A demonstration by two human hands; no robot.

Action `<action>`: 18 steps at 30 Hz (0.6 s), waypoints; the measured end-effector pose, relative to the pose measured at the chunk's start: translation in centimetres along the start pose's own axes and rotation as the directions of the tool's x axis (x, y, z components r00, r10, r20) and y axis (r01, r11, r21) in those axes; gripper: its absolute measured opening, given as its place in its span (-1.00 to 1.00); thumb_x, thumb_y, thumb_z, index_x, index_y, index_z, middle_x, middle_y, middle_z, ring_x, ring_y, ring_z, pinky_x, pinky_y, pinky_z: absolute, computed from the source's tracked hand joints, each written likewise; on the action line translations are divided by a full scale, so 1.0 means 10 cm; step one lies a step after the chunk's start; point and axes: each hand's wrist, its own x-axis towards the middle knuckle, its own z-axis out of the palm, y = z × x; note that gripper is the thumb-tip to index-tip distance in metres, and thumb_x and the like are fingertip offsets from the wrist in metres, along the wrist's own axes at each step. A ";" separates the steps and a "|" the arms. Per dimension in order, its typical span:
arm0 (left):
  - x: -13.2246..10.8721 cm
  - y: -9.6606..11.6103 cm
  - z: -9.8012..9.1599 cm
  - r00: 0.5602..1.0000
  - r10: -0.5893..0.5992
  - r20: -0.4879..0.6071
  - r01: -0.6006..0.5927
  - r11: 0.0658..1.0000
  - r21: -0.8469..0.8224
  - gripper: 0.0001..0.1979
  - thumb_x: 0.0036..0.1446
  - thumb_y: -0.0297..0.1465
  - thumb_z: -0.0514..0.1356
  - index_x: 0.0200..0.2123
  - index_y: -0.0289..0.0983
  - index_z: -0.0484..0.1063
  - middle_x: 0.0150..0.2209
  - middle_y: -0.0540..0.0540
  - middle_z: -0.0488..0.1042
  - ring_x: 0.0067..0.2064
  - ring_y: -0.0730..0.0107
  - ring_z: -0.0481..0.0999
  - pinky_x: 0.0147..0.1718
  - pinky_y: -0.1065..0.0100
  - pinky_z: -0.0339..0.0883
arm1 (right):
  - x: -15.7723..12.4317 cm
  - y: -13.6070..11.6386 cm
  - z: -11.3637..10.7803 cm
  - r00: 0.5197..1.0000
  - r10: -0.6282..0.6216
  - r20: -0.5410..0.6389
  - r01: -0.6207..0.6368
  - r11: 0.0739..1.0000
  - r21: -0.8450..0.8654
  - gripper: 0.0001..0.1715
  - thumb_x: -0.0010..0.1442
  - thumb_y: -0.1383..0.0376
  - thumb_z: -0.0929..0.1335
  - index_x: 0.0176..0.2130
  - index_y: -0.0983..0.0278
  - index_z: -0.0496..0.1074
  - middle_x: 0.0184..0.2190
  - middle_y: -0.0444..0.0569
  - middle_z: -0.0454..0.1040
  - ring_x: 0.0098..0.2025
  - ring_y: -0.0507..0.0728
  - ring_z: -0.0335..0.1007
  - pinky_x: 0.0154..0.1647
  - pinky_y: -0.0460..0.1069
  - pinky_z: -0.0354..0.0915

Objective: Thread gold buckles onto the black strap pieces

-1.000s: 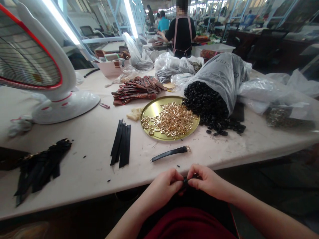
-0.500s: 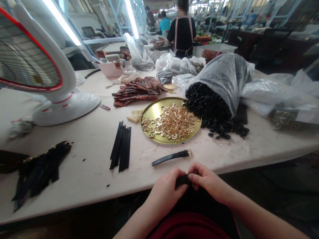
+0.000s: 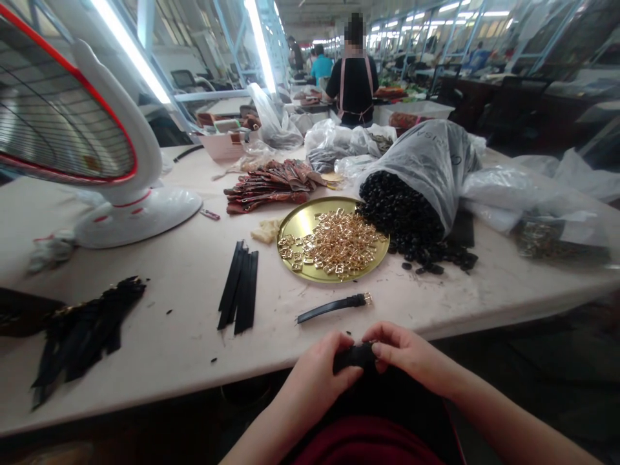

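Just off the table's front edge, my left hand (image 3: 323, 369) is closed around a short black strap (image 3: 357, 355). My right hand (image 3: 405, 354) pinches the strap's other end between thumb and fingers; the fingertips hide part of it. A black strap with a gold buckle (image 3: 334, 306) lies on the table just beyond my hands. Behind it stands a round gold tray (image 3: 300, 216) heaped with small gold buckles (image 3: 339, 242). Black loops or keepers (image 3: 402, 206) spill from a plastic bag (image 3: 431, 155) onto the table and tray rim. Several loose black straps (image 3: 239, 287) lie left of the tray.
At far left are a white fan (image 3: 140, 213) and a bundle of black straps (image 3: 92, 329). Reddish-brown strips (image 3: 271, 184) are piled behind the tray. Clear bags (image 3: 504, 190) sit at the right. A person in black (image 3: 357, 87) stands across the room with their back turned.
The view has tilted up slightly and shifted. My left fingers have opened a little around the black strap, showing more of it; my right hand keeps its pinch.
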 end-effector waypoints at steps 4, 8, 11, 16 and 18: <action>-0.07 0.02 0.02 0.999 0.019 0.027 -0.019 1.000 -0.008 -0.82 -0.04 -0.39 0.15 -0.28 -0.20 0.37 -0.28 -0.02 0.50 -0.24 0.27 0.44 -0.26 0.33 0.23 | -0.04 0.01 0.03 1.000 -0.005 -0.020 0.005 1.000 -0.025 -0.72 0.06 0.15 0.33 -0.29 0.31 0.33 -0.50 -0.17 0.33 -0.46 0.00 0.26 -0.37 -0.07 0.22; -0.06 0.01 0.14 0.999 0.039 -0.003 -0.039 0.999 0.037 -0.79 -0.08 -0.39 0.18 -0.28 -0.21 0.39 -0.25 -0.07 0.50 -0.18 0.19 0.43 -0.22 0.28 0.23 | -0.05 0.05 0.11 0.999 -0.020 -0.047 0.015 0.995 -0.098 -0.78 0.06 0.18 0.33 -0.34 0.29 0.32 -0.50 -0.18 0.33 -0.49 -0.01 0.26 -0.42 -0.08 0.21; -0.02 -0.01 0.24 0.999 0.029 -0.029 -0.028 0.999 0.035 -0.76 -0.10 -0.43 0.19 -0.26 -0.21 0.39 -0.25 -0.07 0.51 -0.19 0.19 0.44 -0.21 0.28 0.24 | -0.05 0.10 0.15 0.997 -0.037 -0.062 0.028 0.991 -0.132 -0.80 0.07 0.20 0.32 -0.33 0.29 0.31 -0.53 -0.19 0.32 -0.50 -0.01 0.26 -0.43 -0.08 0.21; 0.02 -0.07 0.16 0.999 0.040 -0.016 -0.040 0.999 0.028 -0.65 -0.09 -0.38 0.19 -0.15 -0.21 0.36 -0.16 -0.09 0.48 -0.12 0.18 0.42 -0.16 0.27 0.22 | 0.02 0.14 0.13 0.994 -0.054 -0.098 0.044 0.994 -0.101 -0.74 0.10 0.14 0.30 -0.29 0.28 0.30 -0.56 -0.21 0.31 -0.50 0.00 0.27 -0.39 -0.07 0.23; 0.04 -0.10 0.06 1.000 0.000 0.022 0.001 1.000 -0.005 -0.70 -0.02 -0.26 0.14 -0.18 -0.22 0.36 -0.22 -0.09 0.50 -0.18 0.21 0.45 -0.22 0.28 0.25 | 0.06 0.13 0.10 0.991 -0.076 -0.112 0.066 0.994 -0.090 -0.71 0.11 0.12 0.29 -0.26 0.28 0.30 -0.54 -0.20 0.32 -0.47 0.02 0.29 -0.36 -0.05 0.24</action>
